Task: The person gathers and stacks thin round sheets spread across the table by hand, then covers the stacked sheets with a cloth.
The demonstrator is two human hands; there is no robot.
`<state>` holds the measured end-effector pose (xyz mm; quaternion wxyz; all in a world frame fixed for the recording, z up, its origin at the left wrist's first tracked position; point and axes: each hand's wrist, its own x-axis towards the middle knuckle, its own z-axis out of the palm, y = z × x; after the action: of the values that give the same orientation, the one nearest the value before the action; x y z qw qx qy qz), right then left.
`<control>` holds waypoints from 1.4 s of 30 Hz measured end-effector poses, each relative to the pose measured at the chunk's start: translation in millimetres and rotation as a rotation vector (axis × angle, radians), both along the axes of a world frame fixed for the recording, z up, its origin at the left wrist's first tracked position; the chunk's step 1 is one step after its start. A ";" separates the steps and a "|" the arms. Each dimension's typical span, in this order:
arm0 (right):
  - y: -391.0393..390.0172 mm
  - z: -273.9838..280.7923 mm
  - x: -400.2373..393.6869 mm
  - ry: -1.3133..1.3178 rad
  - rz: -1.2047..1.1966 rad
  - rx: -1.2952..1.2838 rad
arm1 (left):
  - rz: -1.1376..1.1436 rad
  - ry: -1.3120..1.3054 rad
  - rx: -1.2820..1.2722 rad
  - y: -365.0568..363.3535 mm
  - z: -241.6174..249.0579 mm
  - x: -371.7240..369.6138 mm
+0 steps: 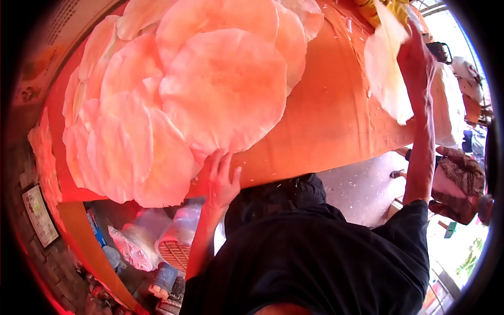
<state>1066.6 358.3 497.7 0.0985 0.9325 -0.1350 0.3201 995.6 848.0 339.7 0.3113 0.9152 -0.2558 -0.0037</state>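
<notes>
Many round wafers (210, 84) already overlap on the orange worktop (325, 115); right hand (415, 58) grips another wafer (386, 73); left hand (220, 181), open, touches the pile's edge.

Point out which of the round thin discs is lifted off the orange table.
The disc at the far right, held up in the right hand. All the others lie flat, overlapping on the orange table, where the left hand touches the big one's edge.

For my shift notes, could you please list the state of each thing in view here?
Left hand: open, fingers spread, touching the edge of the nearest round sheet.
Right hand: raised, its grip shut on a lifted sheet.
Round sheets: lying flat, overlapping one another.
Orange cloth: spread over the table, flecked with crumbs.
</notes>
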 end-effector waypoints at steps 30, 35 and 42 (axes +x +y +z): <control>-69.8 -156.4 160.4 0.281 0.235 1.514 | 0.282 0.069 0.157 42.2 -40.3 -15.4; -109.6 -71.8 46.9 0.280 0.188 1.435 | 0.271 -0.015 0.192 34.8 -41.2 -18.0; -118.9 7.6 77.7 0.116 0.338 1.240 | 0.304 0.015 0.018 46.4 -34.3 -18.4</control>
<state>1144.3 239.4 505.3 -0.5032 0.8406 -0.1405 0.1430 977.2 894.5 305.4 0.3019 0.9461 -0.1122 0.0345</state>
